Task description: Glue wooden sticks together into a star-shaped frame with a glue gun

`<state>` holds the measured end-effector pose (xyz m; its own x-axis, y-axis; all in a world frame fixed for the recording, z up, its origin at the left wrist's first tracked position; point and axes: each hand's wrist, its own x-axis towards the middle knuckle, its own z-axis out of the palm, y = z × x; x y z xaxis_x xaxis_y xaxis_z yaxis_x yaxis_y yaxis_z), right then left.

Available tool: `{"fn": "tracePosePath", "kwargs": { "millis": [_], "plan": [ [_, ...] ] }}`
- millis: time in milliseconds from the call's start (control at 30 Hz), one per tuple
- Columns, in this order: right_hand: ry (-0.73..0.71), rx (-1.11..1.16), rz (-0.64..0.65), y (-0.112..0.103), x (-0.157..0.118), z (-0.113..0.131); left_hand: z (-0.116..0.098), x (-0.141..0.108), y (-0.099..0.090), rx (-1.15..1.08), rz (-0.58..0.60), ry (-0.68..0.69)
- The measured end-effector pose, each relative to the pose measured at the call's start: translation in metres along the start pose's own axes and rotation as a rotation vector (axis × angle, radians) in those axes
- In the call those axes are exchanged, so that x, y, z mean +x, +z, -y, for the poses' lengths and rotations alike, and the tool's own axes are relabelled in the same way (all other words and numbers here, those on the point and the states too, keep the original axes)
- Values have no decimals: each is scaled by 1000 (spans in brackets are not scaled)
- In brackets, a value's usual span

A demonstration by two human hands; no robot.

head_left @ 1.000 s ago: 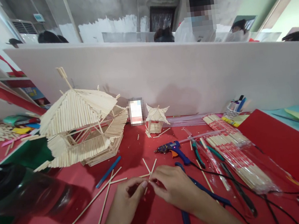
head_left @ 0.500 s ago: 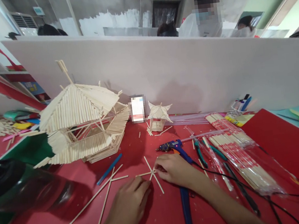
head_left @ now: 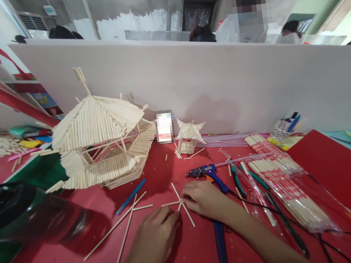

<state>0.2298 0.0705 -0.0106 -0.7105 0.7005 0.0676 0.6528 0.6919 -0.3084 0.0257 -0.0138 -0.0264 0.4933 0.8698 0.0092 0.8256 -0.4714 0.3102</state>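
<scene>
A second ago my hands met in a pinch at the crossing of the small stick star (head_left: 181,201); now they are apart, and it lies spread on the red table (head_left: 195,251) between them, just on my side of the glue gun (head_left: 200,171). My left hand (head_left: 157,235) is bent down at its near spoke and my right hand (head_left: 205,195) curls over its right side, though I can't tell whether either grips a stick. I judge the work has gone from pinching the centre to settling the spokes.
</scene>
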Motion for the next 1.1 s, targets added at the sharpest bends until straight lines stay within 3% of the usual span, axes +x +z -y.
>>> {"fn": "tracePosePath", "kwargs": {
  "millis": [533, 1100],
  "plan": [
    [7, 28, -48, -4, -3, -2, -1, 1, -1, -21, -1, -8],
    [50, 15, -8, 1, -1, 2, -1, 2, -3, 8, 36, -22]
  ]
}}
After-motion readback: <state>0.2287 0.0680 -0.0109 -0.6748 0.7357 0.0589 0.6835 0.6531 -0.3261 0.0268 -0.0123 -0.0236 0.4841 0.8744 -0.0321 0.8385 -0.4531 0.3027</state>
